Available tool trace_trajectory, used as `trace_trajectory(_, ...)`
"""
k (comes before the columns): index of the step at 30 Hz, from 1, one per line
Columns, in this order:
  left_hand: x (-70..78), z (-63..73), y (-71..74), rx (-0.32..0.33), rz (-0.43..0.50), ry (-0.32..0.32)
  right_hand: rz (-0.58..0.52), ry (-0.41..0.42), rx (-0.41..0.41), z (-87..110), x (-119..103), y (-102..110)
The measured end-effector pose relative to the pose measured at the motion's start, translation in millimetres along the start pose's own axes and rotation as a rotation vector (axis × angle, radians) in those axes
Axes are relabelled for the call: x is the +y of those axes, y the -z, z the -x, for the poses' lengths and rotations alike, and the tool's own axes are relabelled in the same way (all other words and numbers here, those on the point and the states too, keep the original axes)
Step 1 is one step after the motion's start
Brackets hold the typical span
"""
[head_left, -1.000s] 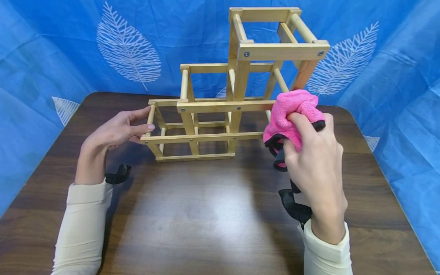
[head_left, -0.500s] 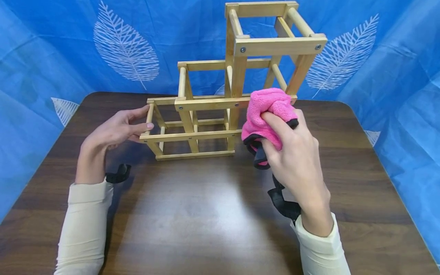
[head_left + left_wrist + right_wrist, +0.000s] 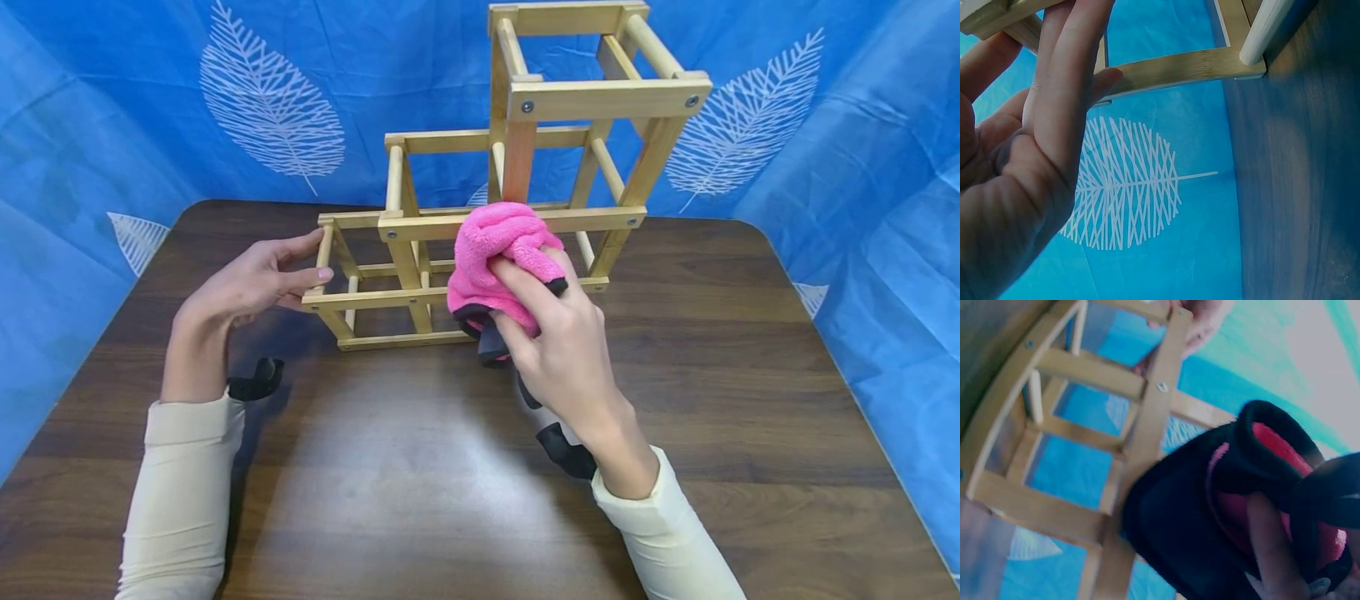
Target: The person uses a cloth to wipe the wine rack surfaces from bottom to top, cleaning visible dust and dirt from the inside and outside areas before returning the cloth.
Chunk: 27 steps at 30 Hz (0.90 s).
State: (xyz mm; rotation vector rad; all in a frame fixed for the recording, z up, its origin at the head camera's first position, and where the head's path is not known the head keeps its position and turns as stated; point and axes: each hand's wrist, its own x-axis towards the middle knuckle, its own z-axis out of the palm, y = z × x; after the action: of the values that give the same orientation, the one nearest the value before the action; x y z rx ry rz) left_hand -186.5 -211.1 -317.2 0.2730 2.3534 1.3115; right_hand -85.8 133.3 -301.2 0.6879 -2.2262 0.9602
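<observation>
A stepped rack of pale wooden bars (image 3: 607, 99) stands on the table, its tallest tier at the right. At its low left end, my left hand (image 3: 251, 279) grips the end dowel between thumb and fingers. My right hand (image 3: 566, 350) holds a bunched pink fluffy cloth (image 3: 498, 242) with black edging against the front of the middle tier. The cloth covers part of the front rails and an upright. In the right wrist view, the cloth's dark edging and folds (image 3: 1172, 506) overlap a long bar of the rack, with the fingers tucked into the folds.
The dark wood-grain table (image 3: 420, 467) has rounded back corners. A blue curtain (image 3: 420, 58) with white leaf prints hangs behind and along both sides. Black straps (image 3: 566, 454) sit at both wrists, next to the cream sleeves.
My right hand has moved left with the pink cloth, from the rack's right end to its middle upright. The left hand keeps its place on the end dowel.
</observation>
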Motion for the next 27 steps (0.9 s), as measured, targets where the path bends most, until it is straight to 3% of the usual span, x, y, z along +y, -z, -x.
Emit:
trace_trajectory(7,1.0,1.1,0.8,-0.001,-0.006,-0.005,-0.083,0.050,0.039,0.3,-1.6,-18.0)
trace_trajectory(20,2.3,-1.7,-1.8,0.000,0.024,0.006,-0.157,0.193,0.005,-2.9,1.8,-33.0)
trace_trajectory(27,2.1,-1.4,-1.5,0.015,0.014,0.030,-0.174,0.194,0.016,-2.1,-0.9,-40.9)
